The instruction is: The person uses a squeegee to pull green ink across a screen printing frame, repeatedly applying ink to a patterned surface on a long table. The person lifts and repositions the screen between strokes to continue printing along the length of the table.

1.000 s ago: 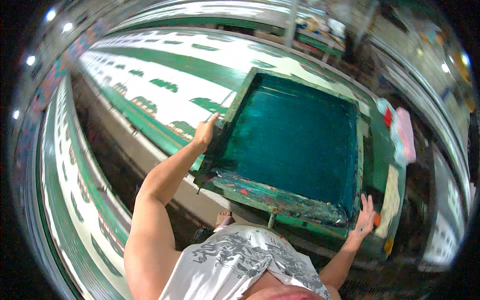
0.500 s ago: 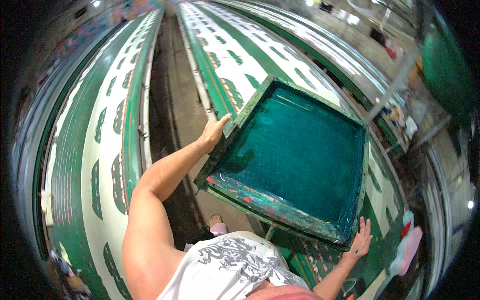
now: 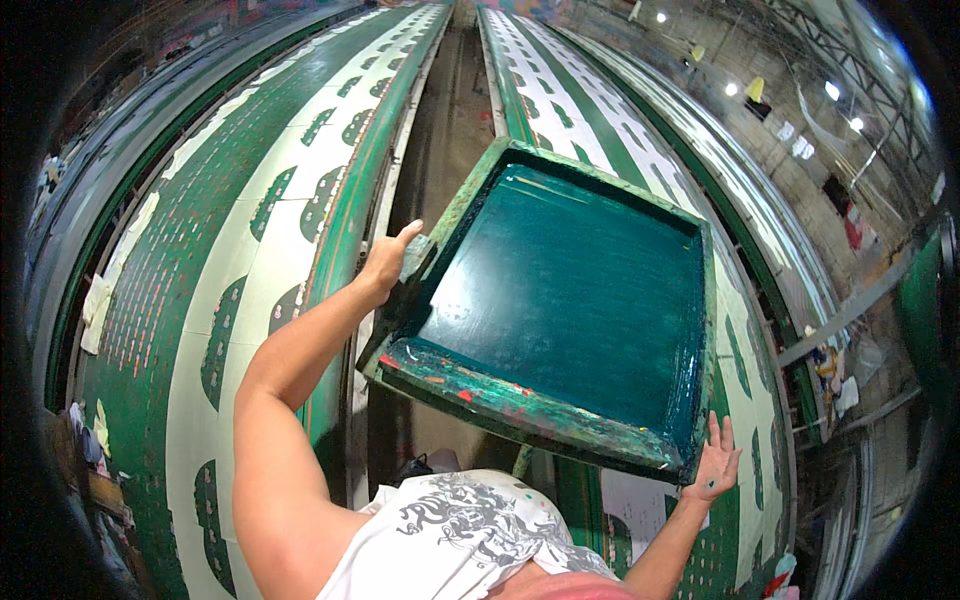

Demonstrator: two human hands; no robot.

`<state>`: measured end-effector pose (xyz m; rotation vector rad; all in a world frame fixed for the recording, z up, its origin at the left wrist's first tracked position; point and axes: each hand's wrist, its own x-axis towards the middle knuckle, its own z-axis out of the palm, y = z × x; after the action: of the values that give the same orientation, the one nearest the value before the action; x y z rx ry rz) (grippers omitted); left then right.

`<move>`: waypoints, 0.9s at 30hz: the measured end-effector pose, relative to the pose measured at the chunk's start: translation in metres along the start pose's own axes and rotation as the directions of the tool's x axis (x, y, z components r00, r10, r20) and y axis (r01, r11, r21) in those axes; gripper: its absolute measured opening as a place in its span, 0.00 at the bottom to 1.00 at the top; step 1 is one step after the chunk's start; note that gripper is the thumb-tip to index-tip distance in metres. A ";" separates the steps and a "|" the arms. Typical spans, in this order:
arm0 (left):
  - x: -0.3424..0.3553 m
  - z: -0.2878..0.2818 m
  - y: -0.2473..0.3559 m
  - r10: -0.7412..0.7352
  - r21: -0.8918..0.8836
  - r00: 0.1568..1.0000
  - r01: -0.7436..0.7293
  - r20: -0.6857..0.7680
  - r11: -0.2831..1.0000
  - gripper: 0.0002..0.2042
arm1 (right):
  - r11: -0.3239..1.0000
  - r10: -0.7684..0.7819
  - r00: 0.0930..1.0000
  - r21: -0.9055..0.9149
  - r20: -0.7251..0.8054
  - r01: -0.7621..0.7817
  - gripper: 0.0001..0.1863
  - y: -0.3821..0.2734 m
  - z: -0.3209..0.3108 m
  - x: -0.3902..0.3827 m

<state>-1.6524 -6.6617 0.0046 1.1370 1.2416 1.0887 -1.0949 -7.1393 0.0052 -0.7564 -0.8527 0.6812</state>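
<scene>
Tilted in front of my body is a screen-printing frame (image 3: 440,392), a wide green paint-stained tray shape with a dark teal mesh (image 3: 570,300) inside it. Red and yellow paint marks dot its near ledge. My left hand (image 3: 388,262) grips the left side, thumb up on the edge, other fingers hidden behind; a small pale grey-green piece (image 3: 415,258) shows beside the thumb. At the near right corner my right hand (image 3: 714,466) rests against the frame with its fingers spread and palm showing, a dark spot on the palm.
Long green printing tables run away on both sides; the left table (image 3: 150,300) and right table (image 3: 740,300) carry white fabric pieces (image 3: 265,275) with dark green shapes. A narrow aisle (image 3: 445,120) lies between. A grey metal bar (image 3: 850,325) juts in at right. Cloths hang at the far left edge.
The view has swung left, so tables and aisle sit farther right. The frame has shifted left in view and tilted slightly, with light now glinting on its mesh. Both hands stay at it.
</scene>
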 end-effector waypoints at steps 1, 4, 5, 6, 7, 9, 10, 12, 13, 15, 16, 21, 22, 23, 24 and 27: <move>-0.005 -0.011 0.008 -0.025 0.000 0.999 0.025 -0.035 1.000 0.36 | 1.000 0.018 1.000 0.017 0.023 -0.018 0.40 0.007 0.014 0.015; -0.013 -0.049 0.018 -0.044 -0.081 0.999 0.042 -0.022 0.996 0.33 | 0.997 0.053 0.996 0.061 0.070 -0.057 0.40 0.022 0.052 0.046; -0.012 -0.060 0.018 -0.042 -0.093 0.998 0.038 -0.039 0.995 0.32 | 0.996 0.057 0.995 0.065 0.080 -0.062 0.40 0.029 0.062 0.055; -0.014 -0.069 0.018 -0.023 -0.092 0.996 0.014 -0.091 0.996 0.31 | 0.995 0.061 0.994 0.068 0.090 -0.068 0.40 0.037 0.069 0.064; -0.021 -0.067 0.030 -0.006 -0.095 0.992 -0.006 -0.126 0.995 0.31 | 0.996 0.059 0.994 0.059 0.088 -0.064 0.41 0.039 0.074 0.072; -0.027 -0.076 0.032 0.023 -0.081 0.983 -0.038 -0.184 0.996 0.31 | 0.998 0.060 0.993 -0.025 0.106 -0.057 0.40 0.043 0.084 0.087; -0.024 -0.085 0.026 0.033 -0.070 0.981 -0.048 -0.193 0.996 0.32 | 0.998 0.060 0.989 -0.027 0.133 -0.057 0.40 0.045 0.089 0.094; -0.020 -0.093 0.027 0.077 -0.058 0.973 -0.091 -0.219 0.994 0.38 | 0.999 0.047 0.984 -0.036 0.170 -0.041 0.40 0.052 0.102 0.109; -0.020 -0.098 0.031 0.065 -0.044 0.979 -0.075 -0.191 0.996 0.43 | 0.998 0.039 0.983 -0.047 0.177 -0.031 0.40 0.055 0.105 0.115; -0.023 -0.102 0.036 0.024 -0.014 0.993 -0.026 -0.119 1.000 0.54 | 0.999 0.039 0.982 -0.024 0.182 -0.036 0.40 0.056 0.109 0.121; -0.024 -0.097 0.042 0.030 -0.026 0.991 -0.034 -0.133 0.999 0.54 | 0.999 0.041 0.982 0.017 0.185 -0.045 0.40 0.058 0.113 0.127; 0.023 -0.112 0.022 0.032 -0.082 0.998 -0.036 -0.056 0.996 0.50 | 0.992 -0.030 0.990 -0.114 0.141 0.046 0.40 0.067 0.100 0.146; 0.022 -0.096 0.031 0.041 -0.089 0.995 -0.049 -0.092 0.995 0.45 | 0.982 -0.048 0.990 -0.174 0.129 0.070 0.40 0.065 0.093 0.148; 0.014 -0.078 0.046 0.053 -0.086 0.990 -0.064 -0.131 0.994 0.40 | 0.970 -0.064 0.991 -0.226 0.115 0.089 0.40 0.062 0.087 0.147; 0.014 -0.063 0.052 0.054 -0.075 0.988 -0.065 -0.142 0.995 0.38 | 0.954 -0.077 0.992 -0.283 0.097 0.102 0.40 0.058 0.082 0.142; 0.038 -0.033 0.059 0.078 -0.058 0.986 -0.088 -0.150 0.994 0.34 | 0.999 -0.030 0.991 0.048 0.130 0.024 0.41 0.045 0.076 0.129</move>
<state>-1.6839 -6.6156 0.0580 1.0833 1.2732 1.2862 -1.1068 -6.9911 0.0542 -0.6624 -0.9620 0.7300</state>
